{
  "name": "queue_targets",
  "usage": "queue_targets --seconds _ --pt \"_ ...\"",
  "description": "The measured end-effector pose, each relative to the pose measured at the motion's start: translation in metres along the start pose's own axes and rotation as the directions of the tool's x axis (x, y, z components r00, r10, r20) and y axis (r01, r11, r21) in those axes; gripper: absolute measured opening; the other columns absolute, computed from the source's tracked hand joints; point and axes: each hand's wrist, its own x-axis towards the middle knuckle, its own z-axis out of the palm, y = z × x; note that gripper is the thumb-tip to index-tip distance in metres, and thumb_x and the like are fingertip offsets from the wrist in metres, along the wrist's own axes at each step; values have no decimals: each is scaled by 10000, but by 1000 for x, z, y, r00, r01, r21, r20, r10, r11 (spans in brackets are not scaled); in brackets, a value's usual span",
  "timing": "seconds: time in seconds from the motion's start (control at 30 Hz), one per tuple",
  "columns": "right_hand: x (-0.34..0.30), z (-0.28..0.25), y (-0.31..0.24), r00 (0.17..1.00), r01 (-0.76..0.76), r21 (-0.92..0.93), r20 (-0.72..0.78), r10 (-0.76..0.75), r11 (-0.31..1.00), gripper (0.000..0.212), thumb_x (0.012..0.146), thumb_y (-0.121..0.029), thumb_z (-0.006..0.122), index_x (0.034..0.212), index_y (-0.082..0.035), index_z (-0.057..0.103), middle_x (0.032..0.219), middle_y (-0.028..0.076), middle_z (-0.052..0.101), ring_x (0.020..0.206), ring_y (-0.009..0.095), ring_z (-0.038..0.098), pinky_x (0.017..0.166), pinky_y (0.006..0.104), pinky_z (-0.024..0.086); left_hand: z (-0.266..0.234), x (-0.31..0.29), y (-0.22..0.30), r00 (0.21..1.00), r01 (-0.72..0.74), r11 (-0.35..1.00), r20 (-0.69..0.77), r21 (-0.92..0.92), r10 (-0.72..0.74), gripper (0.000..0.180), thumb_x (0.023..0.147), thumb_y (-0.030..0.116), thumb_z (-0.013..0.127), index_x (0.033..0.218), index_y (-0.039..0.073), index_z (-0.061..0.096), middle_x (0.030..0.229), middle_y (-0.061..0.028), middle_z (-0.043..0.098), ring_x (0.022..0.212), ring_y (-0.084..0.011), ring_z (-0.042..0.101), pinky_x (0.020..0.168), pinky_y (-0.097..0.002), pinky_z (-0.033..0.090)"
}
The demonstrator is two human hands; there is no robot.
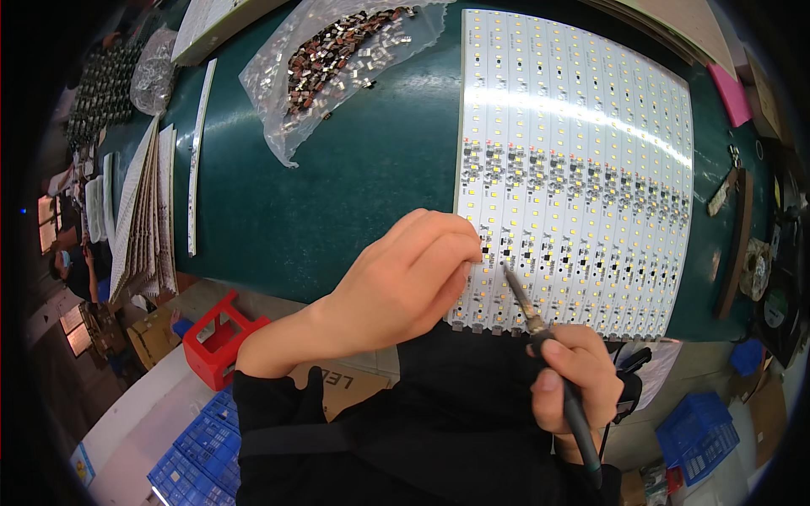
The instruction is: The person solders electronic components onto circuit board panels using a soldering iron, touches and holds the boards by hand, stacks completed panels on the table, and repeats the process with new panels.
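Across the upper frame spreads green table [371, 181]; right of centre, the LED board [582, 93]. Left of top centre, a bag [272, 97]. Mid-frame, left hand [409, 278], fingers bunched at the board's edge, any hold hidden; lower right, right hand [582, 367], curled round the iron [580, 426].

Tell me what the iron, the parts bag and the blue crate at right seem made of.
Iron: dull, dark handle, plastic or rubber; bare shaft with a greyish sheen, probably metal. Parts bag: thin, glossy plastic film, judging by its see-through, crinkled look. Blue crate: likely moulded plastic, from its even colour and openwork sides; finish unclear.
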Motion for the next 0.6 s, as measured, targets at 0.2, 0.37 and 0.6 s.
queue_targets --seconds 0.2,0.37,0.6 --pt "3 -8 -3 998 -64 15 10 64 998 267 762 55 624 1029 55 635 609 88 550 655 236 589 588 321 494 3 2 4 995 92 984 -17 -149 -96 219 820 -70 646 1012 11 576 969 -125 617 887 -255 616 757 -329 507" --pt "9 1 2 998 -56 12 12 56 998 278 750 64 630 1026 40 646 608 71 550 652 228 593 588 309 492 6 1 -1 998 66 994 -6 -89 -67 242 800 -80 663 1005 13 577 982 -126 610 882 -263 616 760 -332 509" --pt "9 -2 -2 999 -9 -50 49 12 999 292 747 63 630 1037 32 645 608 63 534 648 230 590 586 310 494 5 6 1 1000 27 998 -6 -48 -27 238 787 -87 677 985 16 595 973 -114 599 863 -244 612 726 -318 508"
